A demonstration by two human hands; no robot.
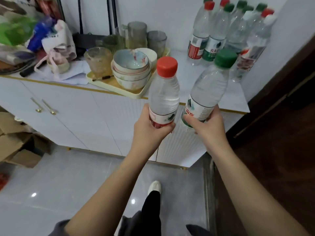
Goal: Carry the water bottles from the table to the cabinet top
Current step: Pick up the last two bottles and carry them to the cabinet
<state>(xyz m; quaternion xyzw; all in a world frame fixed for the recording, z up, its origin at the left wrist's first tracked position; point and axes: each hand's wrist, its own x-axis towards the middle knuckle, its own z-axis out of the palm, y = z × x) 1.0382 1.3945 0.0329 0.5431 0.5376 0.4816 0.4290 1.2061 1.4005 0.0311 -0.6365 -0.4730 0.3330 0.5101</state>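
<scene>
White walls and pale floor tiles frame a low white cabinet whose top (201,86) carries a cream tray (119,90) of stacked bowls (131,70) and glasses at the middle, bags and clutter to the far left, and a cluster of water bottles (228,31) standing upright in the far right corner.

A person stands just in front of the cabinet with both arms out. The left hand (150,126) is wrapped around the labelled lower body of a red-capped bottle (164,89), and the right hand (206,124) is clamped likewise low on a green-capped bottle (209,87). Both bottles are held in the air over the near edge of the cabinet top, close to each other but not touching.

The red-capped bottle stands nearly upright, cap up. The green-capped one leans, its long axis tipped so the cap points up and toward the far right, toward the standing cluster.

Both look full and sealed, so they are probably fairly heavy for a one-handed hold, and the thin clear plastic would give under a hard squeeze. The smooth walls could be slippery; the grip around the label band seems the steadier place. Free space lies between the tray and the cluster.
</scene>
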